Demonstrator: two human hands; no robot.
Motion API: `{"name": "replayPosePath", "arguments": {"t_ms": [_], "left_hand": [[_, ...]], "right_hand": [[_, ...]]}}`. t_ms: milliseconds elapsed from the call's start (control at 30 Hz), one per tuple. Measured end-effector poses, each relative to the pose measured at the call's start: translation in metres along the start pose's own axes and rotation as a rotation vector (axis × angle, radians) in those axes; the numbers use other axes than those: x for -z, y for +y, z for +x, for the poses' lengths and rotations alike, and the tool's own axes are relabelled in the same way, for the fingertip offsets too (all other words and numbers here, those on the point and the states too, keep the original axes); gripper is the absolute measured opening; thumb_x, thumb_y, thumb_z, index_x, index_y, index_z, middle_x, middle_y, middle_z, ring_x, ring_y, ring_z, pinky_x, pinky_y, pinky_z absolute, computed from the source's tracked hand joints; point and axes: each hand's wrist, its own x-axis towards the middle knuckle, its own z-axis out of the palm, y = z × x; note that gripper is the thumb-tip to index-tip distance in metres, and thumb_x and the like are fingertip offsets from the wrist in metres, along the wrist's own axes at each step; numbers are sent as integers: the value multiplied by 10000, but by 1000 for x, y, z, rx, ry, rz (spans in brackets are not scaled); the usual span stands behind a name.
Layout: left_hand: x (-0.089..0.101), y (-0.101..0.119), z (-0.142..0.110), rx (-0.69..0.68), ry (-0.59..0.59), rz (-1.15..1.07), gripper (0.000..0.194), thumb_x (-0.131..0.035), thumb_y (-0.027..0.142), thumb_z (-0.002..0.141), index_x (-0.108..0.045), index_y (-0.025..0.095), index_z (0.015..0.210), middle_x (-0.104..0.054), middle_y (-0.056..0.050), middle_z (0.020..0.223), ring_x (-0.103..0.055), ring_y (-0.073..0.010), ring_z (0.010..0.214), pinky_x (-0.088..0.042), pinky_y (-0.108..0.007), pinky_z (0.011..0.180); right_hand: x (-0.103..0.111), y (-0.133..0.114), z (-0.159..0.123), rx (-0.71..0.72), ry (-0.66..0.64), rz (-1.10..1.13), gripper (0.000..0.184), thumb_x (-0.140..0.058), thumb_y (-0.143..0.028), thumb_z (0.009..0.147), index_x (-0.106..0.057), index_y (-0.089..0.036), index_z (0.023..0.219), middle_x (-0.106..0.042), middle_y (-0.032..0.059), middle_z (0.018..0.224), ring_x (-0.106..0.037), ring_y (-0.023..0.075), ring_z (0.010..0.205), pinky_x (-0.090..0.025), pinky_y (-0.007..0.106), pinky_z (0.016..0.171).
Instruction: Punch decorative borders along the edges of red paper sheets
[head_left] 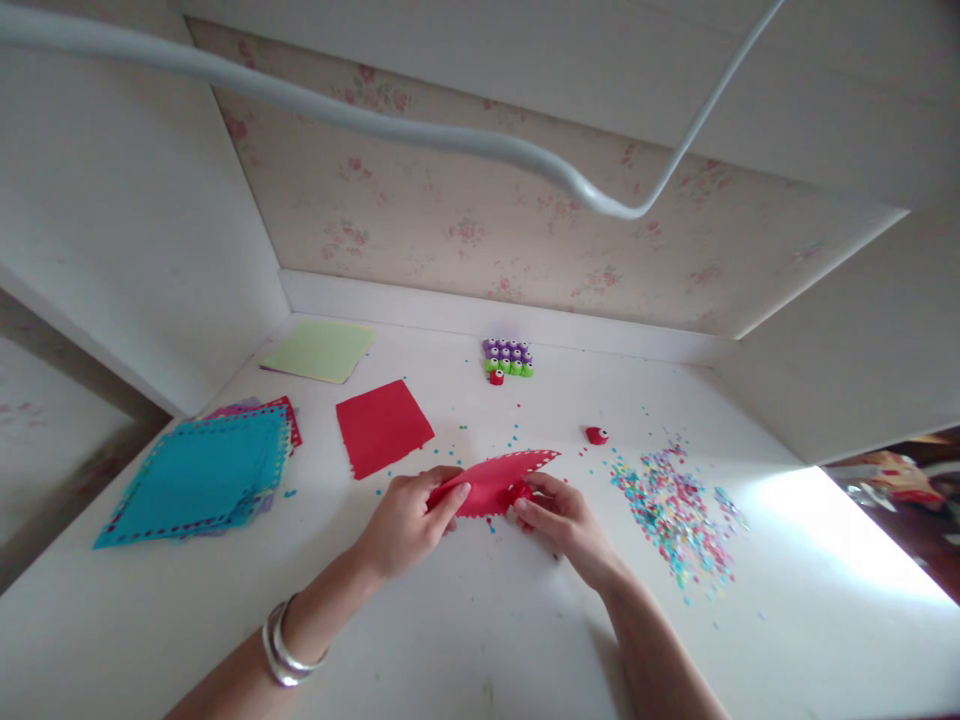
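Well, both hands are busy over the near middle of the bench [487,640], a little apart from each other with a red paper sheet [491,482] between them. The left hand [412,515] pinches the sheet at its left end, thumb on top, and silver bangles [283,650] circle that wrist. The right hand [559,520] grips a red craft punch [519,492] at the sheet's right side; whether the paper sits inside its slot I can't tell. The sheet is bent up, with a row of small holes along its upper edge.

Beyond the left hand a red square [384,428] lies flat on the bench. Farther left is a stack of blue sheets [202,470] with dotted borders, other colours peeking out beneath, and a pale green sheet [319,348] lies nearer the wall.

Purple and green punches [508,352] stand packed in rows towards the back, one red punch [496,377] just in front; another red one [598,435] sits alone to the right. Beside it spreads a heap of many-coloured confetti [679,515]. Overhead, a white cable [360,122] sags before the floral wallpaper [465,232].
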Motion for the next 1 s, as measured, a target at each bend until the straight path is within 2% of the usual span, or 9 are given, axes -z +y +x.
{"name": "replayPosePath", "arguments": {"t_ms": [233, 433, 533, 667, 733, 933, 1000], "left_hand": [[-2, -1, 1, 80, 18, -98, 277, -546, 428, 917, -655, 175, 953, -675, 12, 579, -664, -150, 499, -530, -211, 506], [-4, -2, 2, 125, 31, -146, 294, -553, 449, 911, -651, 174, 940, -669, 18, 543, -662, -154, 484, -527, -212, 493], [-4, -2, 3, 148, 45, -181, 304, -561, 461, 905, -646, 172, 946, -672, 19, 550, -659, -153, 482, -531, -217, 493], [-3, -1, 4, 165, 59, -216, 313, -565, 478, 903, -636, 174, 923, -663, 26, 556, -648, -148, 476, -528, -218, 485], [-4, -1, 4, 172, 58, -232, 316, -566, 482, 903, -631, 174, 925, -663, 27, 563, -650, -151, 480, -530, -223, 484], [-8, -5, 3, 184, 38, -229, 309, -570, 475, 901, -627, 173, 924, -657, 26, 536, -649, -154, 471, -530, -220, 480], [-8, -6, 3, 180, 33, -229, 308, -567, 472, 903, -628, 171, 925, -664, 20, 548, -652, -155, 477, -530, -221, 482]], "right_hand": [[1, 13, 2, 48, -2, 128, 341, -750, -361, 809, -671, -228, 1112, -718, 59, 1043, -637, 187, 918, -471, 318, 803], [-2, 11, 2, 43, -28, 199, 389, -796, -323, 762, -675, -237, 1122, -718, 61, 1084, -644, 197, 975, -461, 349, 903], [-3, 8, 1, 38, -51, 195, 327, -780, -340, 778, -692, -234, 1075, -723, 53, 1064, -643, 191, 952, -462, 340, 881], [-2, 9, 0, 49, -16, 188, 267, -767, -369, 789, -698, -235, 1010, -719, 14, 884, -623, 156, 787, -461, 288, 737], [-3, 10, 1, 58, 2, 188, 275, -765, -378, 791, -700, -234, 1015, -713, 7, 847, -612, 144, 747, -453, 277, 711], [-6, 10, 2, 40, 8, 254, 379, -807, -353, 744, -692, -227, 1082, -729, 47, 1002, -646, 180, 888, -472, 321, 833], [-7, 8, 1, 43, -14, 242, 352, -794, -353, 758, -705, -218, 1071, -726, 58, 1038, -643, 191, 933, -466, 335, 869]]}}
